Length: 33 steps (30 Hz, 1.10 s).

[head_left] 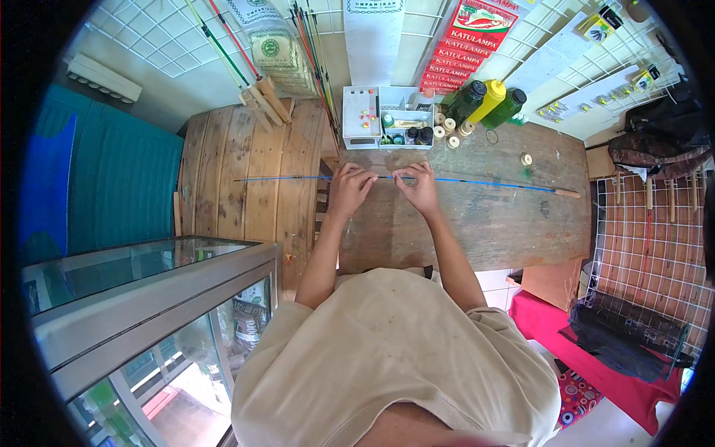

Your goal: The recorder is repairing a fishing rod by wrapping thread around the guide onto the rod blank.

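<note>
A thin blue fishing rod (488, 183) stretches sideways across the wooden worktable (477, 231). Its light brown handle (567, 194) lies at the right, and the dark, slender tip reaches over the plank table (257, 208) on the left. My left hand (351, 188) pinches the rod near its middle, thumb and fingertips together. A short way to the right, my right hand (418, 188) pinches the same rod, its fingertips facing the left ones. A small stretch of rod shows between the two hands. Whether thread or a small fitting is between the fingertips is too small to tell.
Behind my hands stands a white organizer box (362, 139) with small jars. To its right are wooden spools (439, 132), a yellow bottle (488, 100) and dark green bottles (505, 109). More rods (257, 100) lean at the back left. A glass cabinet (164, 298) stands near left.
</note>
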### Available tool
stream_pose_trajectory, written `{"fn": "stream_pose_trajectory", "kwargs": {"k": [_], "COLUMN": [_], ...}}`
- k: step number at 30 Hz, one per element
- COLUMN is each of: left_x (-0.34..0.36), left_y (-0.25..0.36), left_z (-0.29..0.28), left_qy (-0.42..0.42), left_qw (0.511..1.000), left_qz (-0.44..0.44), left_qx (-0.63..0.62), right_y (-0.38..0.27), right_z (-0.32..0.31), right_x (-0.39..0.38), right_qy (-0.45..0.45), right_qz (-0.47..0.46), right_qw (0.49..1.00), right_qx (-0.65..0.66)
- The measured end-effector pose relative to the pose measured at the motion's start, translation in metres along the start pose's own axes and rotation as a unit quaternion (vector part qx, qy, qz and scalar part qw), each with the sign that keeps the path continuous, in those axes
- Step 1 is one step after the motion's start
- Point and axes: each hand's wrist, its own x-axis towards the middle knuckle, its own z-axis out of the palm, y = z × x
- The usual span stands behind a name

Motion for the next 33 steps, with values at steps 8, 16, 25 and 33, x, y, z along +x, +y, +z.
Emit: {"fn": "stream_pose_trajectory", "kwargs": {"k": [8,16,25,33], "left_x": [-0.002,-0.001,-0.002,0.003], "left_y": [0.001,0.003,0.01,0.02], "left_z": [0.005,0.011,0.029,0.049], "left_qy": [0.001,-0.005,-0.009,-0.031], "left_qw": [1.0,1.0,0.996,0.993], "left_qz": [-0.002,-0.007,-0.005,0.028], "left_qx": [0.005,-0.016,-0.086,-0.108], "right_y": [-0.002,0.003,-0.005,0.006], "right_z": [0.003,0.0,-0.012,-0.028], "right_x": [-0.001,0.0,-0.006,-0.012], "right_qy": [-0.002,-0.032,-0.049,-0.052], "right_qz": [0.006,-0.02,0.045,0.042], "right_qw": [1.0,0.999,0.994,0.998], "right_qx": [-0.015,-0.008,0.082,0.003]}}
